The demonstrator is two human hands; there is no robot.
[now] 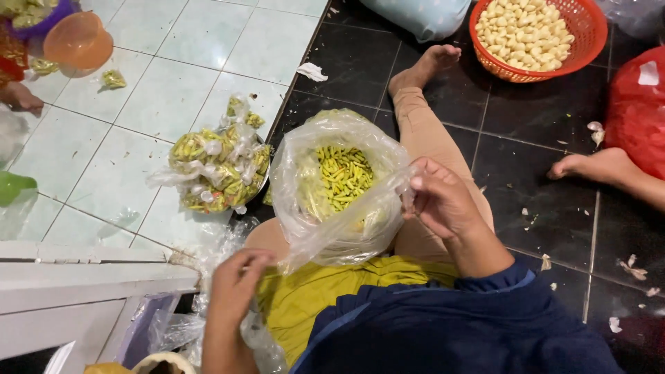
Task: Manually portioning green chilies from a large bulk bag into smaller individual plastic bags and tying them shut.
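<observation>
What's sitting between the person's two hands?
In the head view, the big clear plastic bag of yellow-green chilies sits between them. The right hand pinches its rim; the left hand touches loose plastic at its lower edge.

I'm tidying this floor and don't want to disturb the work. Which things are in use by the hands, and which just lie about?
In use:
- clear plastic bag of yellow-green chillies, its rim held by the right hand
- left hand on loose plastic film

Lying about:
- pile of small filled packets
- orange basket of peeled garlic
- red bag
- orange bowl
</observation>
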